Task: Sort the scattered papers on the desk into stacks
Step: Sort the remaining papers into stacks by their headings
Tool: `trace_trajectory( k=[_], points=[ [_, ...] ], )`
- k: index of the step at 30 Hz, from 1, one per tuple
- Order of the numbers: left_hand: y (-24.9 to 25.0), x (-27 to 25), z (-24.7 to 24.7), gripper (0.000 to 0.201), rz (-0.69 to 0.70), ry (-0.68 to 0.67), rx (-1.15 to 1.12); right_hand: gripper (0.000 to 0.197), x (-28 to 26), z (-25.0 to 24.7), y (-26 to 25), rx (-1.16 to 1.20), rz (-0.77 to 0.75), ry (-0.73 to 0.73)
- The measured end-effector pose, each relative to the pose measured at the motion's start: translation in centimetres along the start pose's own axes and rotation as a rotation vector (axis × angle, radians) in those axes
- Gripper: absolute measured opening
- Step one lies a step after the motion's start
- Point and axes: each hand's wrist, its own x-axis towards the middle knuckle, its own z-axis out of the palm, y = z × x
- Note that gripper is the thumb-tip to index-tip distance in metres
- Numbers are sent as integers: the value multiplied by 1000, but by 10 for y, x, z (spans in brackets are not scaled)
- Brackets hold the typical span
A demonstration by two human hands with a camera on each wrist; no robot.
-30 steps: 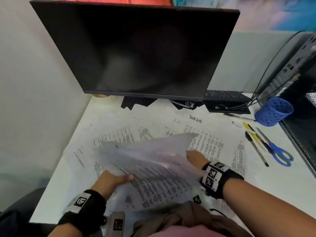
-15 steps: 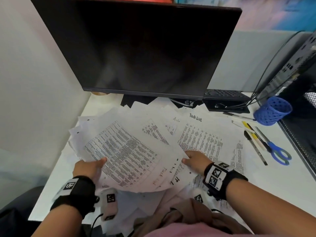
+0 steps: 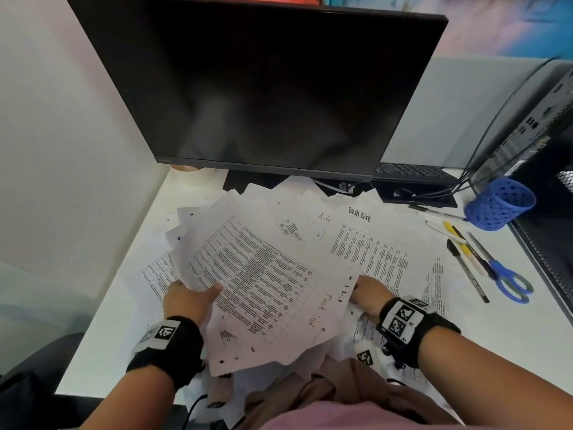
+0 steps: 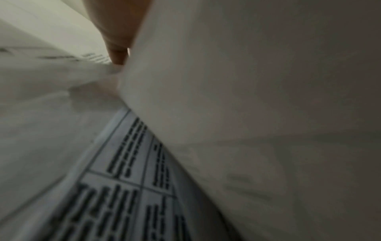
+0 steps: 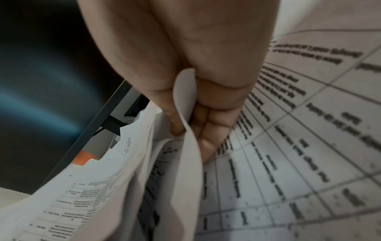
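Note:
A loose bundle of printed sheets [image 3: 263, 283] is held up over the white desk [image 3: 527, 330], its top page a table of text with "Task list" handwritten near one edge. My left hand [image 3: 190, 297] grips the bundle's left edge, thumb on top. My right hand [image 3: 367, 293] pinches its right edge; the right wrist view shows thumb and fingers closed on the sheet edges [image 5: 185, 114]. More papers [image 3: 369, 243] lie scattered flat underneath, one headed "Task List". The left wrist view shows only blurred paper [image 4: 247, 114] and one fingertip [image 4: 117, 53].
A large dark monitor [image 3: 263, 88] stands at the back. To the right lie a tipped blue mesh pen cup [image 3: 499, 203], pens [image 3: 465, 259] and blue scissors [image 3: 508, 280], beside a black computer case [image 3: 545, 169]. A white partition wall [image 3: 62, 150] borders the left.
The bundle, tilted and blurred a second ago, has been turned face up and raised. My left hand moved from under the sheets to their left edge; my right hand stayed at the right edge.

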Motion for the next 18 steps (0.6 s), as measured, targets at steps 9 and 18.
trace_trajectory(
  k=[9,18],
  points=[
    [3,-20,5,39,130,61,-84,22,3,-3,17,219,29,-53],
    [11,-12,-29,33,191,-63,-349,38,-15,-14,37,984,31,-65]
  ],
)
